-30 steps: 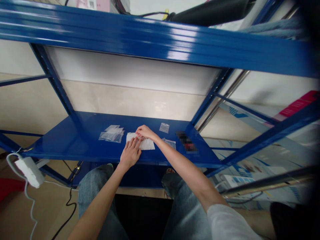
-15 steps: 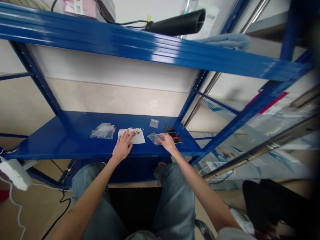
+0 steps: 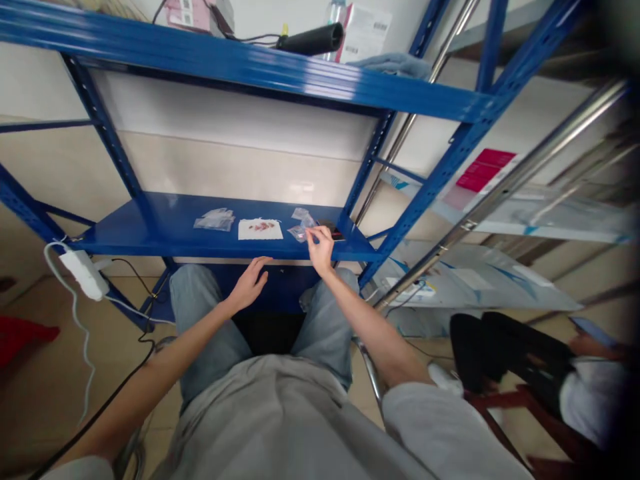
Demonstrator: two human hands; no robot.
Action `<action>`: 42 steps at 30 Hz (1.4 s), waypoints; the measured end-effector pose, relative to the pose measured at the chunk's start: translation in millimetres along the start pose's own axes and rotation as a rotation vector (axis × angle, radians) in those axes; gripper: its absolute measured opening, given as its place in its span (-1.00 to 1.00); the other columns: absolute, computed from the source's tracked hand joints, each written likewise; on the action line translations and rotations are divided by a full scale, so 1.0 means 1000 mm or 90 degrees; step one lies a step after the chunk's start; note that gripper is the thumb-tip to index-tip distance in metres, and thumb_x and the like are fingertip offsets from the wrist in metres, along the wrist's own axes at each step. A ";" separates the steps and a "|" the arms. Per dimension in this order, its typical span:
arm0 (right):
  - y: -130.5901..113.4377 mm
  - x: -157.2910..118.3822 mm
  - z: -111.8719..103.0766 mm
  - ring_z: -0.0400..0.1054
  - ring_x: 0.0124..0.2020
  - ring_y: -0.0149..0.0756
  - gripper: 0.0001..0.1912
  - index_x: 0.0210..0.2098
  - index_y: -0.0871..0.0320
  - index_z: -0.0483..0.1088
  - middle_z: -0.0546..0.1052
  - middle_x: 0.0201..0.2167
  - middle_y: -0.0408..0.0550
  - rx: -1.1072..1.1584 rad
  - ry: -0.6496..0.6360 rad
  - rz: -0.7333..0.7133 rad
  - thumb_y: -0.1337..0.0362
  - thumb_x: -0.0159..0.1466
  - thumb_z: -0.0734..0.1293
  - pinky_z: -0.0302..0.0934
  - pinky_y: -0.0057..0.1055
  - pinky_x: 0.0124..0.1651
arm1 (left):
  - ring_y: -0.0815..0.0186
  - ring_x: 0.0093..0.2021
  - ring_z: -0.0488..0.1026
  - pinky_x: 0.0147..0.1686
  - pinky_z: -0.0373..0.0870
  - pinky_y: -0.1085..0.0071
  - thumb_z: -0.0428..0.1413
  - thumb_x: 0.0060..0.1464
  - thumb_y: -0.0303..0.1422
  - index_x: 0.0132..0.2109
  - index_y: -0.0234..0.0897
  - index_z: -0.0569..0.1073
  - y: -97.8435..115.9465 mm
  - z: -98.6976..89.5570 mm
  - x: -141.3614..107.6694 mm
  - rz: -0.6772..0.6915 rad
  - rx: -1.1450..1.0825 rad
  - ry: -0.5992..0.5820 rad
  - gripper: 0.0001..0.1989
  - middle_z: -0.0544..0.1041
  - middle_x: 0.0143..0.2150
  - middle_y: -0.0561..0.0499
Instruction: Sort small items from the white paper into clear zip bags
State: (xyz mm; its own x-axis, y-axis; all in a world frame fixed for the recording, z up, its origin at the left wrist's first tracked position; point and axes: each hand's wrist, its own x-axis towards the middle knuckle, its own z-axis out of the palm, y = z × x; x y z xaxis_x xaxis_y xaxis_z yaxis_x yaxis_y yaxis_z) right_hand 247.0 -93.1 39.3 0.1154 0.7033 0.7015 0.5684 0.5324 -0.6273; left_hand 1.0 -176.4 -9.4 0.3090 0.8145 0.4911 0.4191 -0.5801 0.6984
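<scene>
My right hand [image 3: 320, 249] is closed in a pinch on a small clear plastic bag [image 3: 308, 221], just above the front part of the blue shelf. Beside those fingertips lies another clear bag [image 3: 297, 233] with something reddish in it. My left hand [image 3: 251, 283] is open and holds nothing, its fingers stretched out just in front of the shelf's edge. A white cloth pouch [image 3: 245, 231] with a reddish-brown pattern lies flat between the hands. Part of a dark phone [image 3: 337, 233] shows behind my right hand.
Several clear plastic bags [image 3: 215, 220] are piled on the left of the blue shelf [image 3: 165, 220]. A blue beam [image 3: 225, 65] crosses above, carrying a black tube [image 3: 315, 41]. A power strip [image 3: 84, 275] hangs at the left. Another person [image 3: 530, 347] sits at the lower right.
My left hand has come off the white pouch and back past the shelf's edge. My right hand has lifted slightly with a clear bag. The view has tilted and drawn back.
</scene>
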 end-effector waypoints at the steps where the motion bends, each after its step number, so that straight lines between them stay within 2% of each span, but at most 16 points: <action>1: -0.017 -0.021 -0.002 0.34 -0.02 -0.14 -0.81 -0.20 0.05 0.58 0.50 -0.17 0.02 0.025 -0.033 -0.021 0.19 0.35 0.31 0.20 -0.21 0.15 | 0.17 0.25 0.35 0.24 0.27 0.14 -0.08 0.33 -0.31 0.32 -0.20 0.28 0.002 0.001 -0.014 -0.036 -0.064 -0.007 -0.55 0.40 0.25 -0.17; 3: -0.046 -0.066 -0.004 0.34 -0.03 -0.13 -0.82 -0.18 -0.01 0.59 0.51 -0.17 0.01 0.070 -0.152 -0.070 0.19 0.35 0.32 0.21 -0.18 0.14 | 0.15 0.16 0.44 0.12 0.39 0.17 -0.09 0.35 -0.24 0.34 -0.21 0.25 0.005 0.003 -0.037 -0.099 -0.193 -0.045 -0.53 0.46 0.20 -0.19; 5: -0.062 -0.106 -0.002 0.35 -0.08 -0.13 -0.83 -0.17 -0.04 0.59 0.51 -0.17 0.01 0.076 -0.274 -0.142 0.22 0.34 0.33 0.24 -0.18 0.09 | 0.11 0.10 0.48 0.01 0.45 0.19 -0.06 0.34 -0.16 0.31 -0.21 0.32 0.004 0.005 -0.051 -0.105 -0.280 -0.134 -0.52 0.50 0.17 -0.19; 6: -0.065 -0.121 0.000 0.36 -0.11 -0.14 -0.82 -0.16 -0.05 0.59 0.51 -0.18 0.01 0.066 -0.302 -0.170 0.24 0.35 0.33 0.25 -0.18 0.07 | 0.11 0.08 0.49 0.01 0.45 0.19 -0.02 0.32 -0.13 0.25 -0.22 0.40 0.003 0.007 -0.053 -0.096 -0.284 -0.161 -0.54 0.54 0.12 -0.17; 8: -0.062 -0.140 0.007 0.36 -0.13 -0.15 -0.78 -0.13 -0.04 0.58 0.50 -0.20 0.02 0.039 -0.295 -0.190 0.28 0.37 0.29 0.29 -0.19 0.01 | 0.13 -0.02 0.51 0.00 0.42 0.21 0.02 0.29 -0.07 0.06 -0.29 0.55 -0.001 0.011 -0.050 -0.095 -0.265 -0.190 -0.56 0.61 -0.04 -0.12; 10: -0.053 -0.145 0.014 0.37 -0.14 -0.16 -0.76 -0.08 0.00 0.57 0.49 -0.22 0.02 0.028 -0.271 -0.182 0.31 0.38 0.27 0.32 -0.21 -0.05 | 0.18 -0.17 0.52 -0.10 0.43 0.27 0.02 0.27 -0.01 -0.14 -0.37 0.60 -0.008 0.017 -0.042 -0.118 -0.262 -0.200 -0.51 0.62 -0.22 -0.10; 12: -0.045 -0.142 0.018 0.38 -0.14 -0.17 -0.74 -0.05 0.04 0.55 0.48 -0.22 0.02 0.028 -0.271 -0.179 0.33 0.39 0.25 0.35 -0.23 -0.08 | 0.22 -0.26 0.51 -0.20 0.42 0.32 0.02 0.25 0.04 -0.22 -0.41 0.59 -0.014 0.023 -0.034 -0.148 -0.296 -0.191 -0.45 0.61 -0.31 -0.10; 15: -0.041 -0.134 0.016 0.39 -0.11 -0.18 -0.72 -0.01 0.03 0.53 0.48 -0.16 0.03 0.022 -0.295 -0.199 0.34 0.39 0.24 0.37 -0.24 -0.07 | 0.21 -0.27 0.52 -0.26 0.40 0.36 -0.02 0.26 0.06 -0.21 -0.42 0.59 -0.021 0.028 -0.029 -0.169 -0.338 -0.168 -0.42 0.61 -0.31 -0.14; 18: -0.044 -0.130 0.008 0.36 0.05 -0.12 -0.64 0.14 -0.02 0.45 0.46 0.01 0.06 0.003 -0.287 -0.200 0.32 0.40 0.23 0.32 -0.15 0.08 | 0.21 -0.24 0.54 -0.26 0.40 0.38 -0.02 0.27 0.02 -0.18 -0.41 0.60 -0.020 0.023 -0.032 -0.149 -0.333 -0.167 -0.45 0.63 -0.27 -0.17; 20: -0.047 -0.129 0.002 0.28 0.17 -0.08 -0.56 0.25 -0.05 0.35 0.39 0.15 0.07 0.006 -0.264 -0.163 0.29 0.40 0.23 0.23 -0.07 0.20 | 0.19 -0.19 0.56 -0.23 0.41 0.38 0.01 0.27 -0.03 -0.13 -0.40 0.62 -0.015 0.015 -0.035 -0.135 -0.350 -0.198 -0.49 0.64 -0.20 -0.20; 22: -0.047 -0.129 -0.001 0.27 0.19 -0.08 -0.52 0.30 -0.03 0.27 0.37 0.19 0.08 0.046 -0.249 -0.084 0.23 0.40 0.24 0.22 -0.08 0.21 | 0.16 -0.16 0.59 -0.21 0.42 0.37 0.02 0.27 -0.07 -0.10 -0.40 0.62 -0.010 0.007 -0.038 -0.145 -0.392 -0.248 -0.52 0.65 -0.15 -0.24; 26: -0.038 -0.128 0.004 0.44 -0.10 -0.20 -0.60 0.16 0.08 0.39 0.54 -0.09 0.02 0.183 -0.300 0.101 0.12 0.39 0.24 0.33 -0.26 -0.04 | 0.16 -0.17 0.61 -0.18 0.44 0.37 0.07 0.25 -0.13 -0.12 -0.42 0.65 -0.007 -0.002 -0.038 -0.186 -0.420 -0.297 -0.57 0.66 -0.15 -0.25; 28: -0.030 -0.126 0.009 0.45 -0.19 -0.23 -0.66 0.04 0.11 0.46 0.57 -0.19 -0.02 0.222 -0.316 0.151 0.10 0.36 0.26 0.32 -0.30 -0.10 | 0.18 -0.20 0.61 -0.18 0.45 0.37 0.10 0.23 -0.14 -0.16 -0.43 0.66 -0.011 -0.002 -0.034 -0.198 -0.407 -0.286 -0.59 0.67 -0.18 -0.24; 33: -0.017 -0.121 0.021 0.45 -0.26 -0.23 -0.72 -0.24 0.14 0.54 0.58 -0.29 -0.03 0.318 -0.329 0.251 0.06 0.27 0.34 0.29 -0.34 -0.18 | 0.17 -0.31 0.62 -0.18 0.49 0.31 0.16 0.17 -0.13 -0.23 -0.44 0.66 -0.022 0.000 -0.026 -0.217 -0.415 -0.265 -0.60 0.67 -0.26 -0.23; 38: -0.022 -0.128 0.018 0.43 -0.35 -0.28 -0.65 -0.22 0.16 0.55 0.58 -0.38 -0.06 0.410 -0.351 0.379 0.01 0.17 0.43 0.24 -0.42 -0.32 | 0.22 -0.37 0.58 -0.24 0.48 0.34 0.25 0.08 -0.09 -0.27 -0.44 0.64 -0.019 -0.005 -0.030 -0.219 -0.393 -0.240 -0.59 0.66 -0.31 -0.20; 42: -0.028 -0.133 0.014 0.40 -0.42 -0.34 -0.66 -0.30 0.18 0.54 0.56 -0.45 -0.08 0.459 -0.367 0.425 0.04 0.10 0.50 0.22 -0.45 -0.34 | 0.24 -0.39 0.56 -0.27 0.46 0.35 0.28 0.03 -0.07 -0.32 -0.44 0.59 -0.018 -0.003 -0.036 -0.219 -0.377 -0.209 -0.58 0.64 -0.36 -0.18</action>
State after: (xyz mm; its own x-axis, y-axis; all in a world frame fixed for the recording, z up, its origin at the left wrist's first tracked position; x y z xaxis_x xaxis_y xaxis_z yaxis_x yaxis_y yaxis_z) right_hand 204.1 -195.0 -41.2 -0.2782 0.9604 0.0119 -0.0886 -0.0133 -0.9960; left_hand -20.4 -195.0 -38.0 0.5207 0.8500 0.0799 0.0382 -0.1166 0.9924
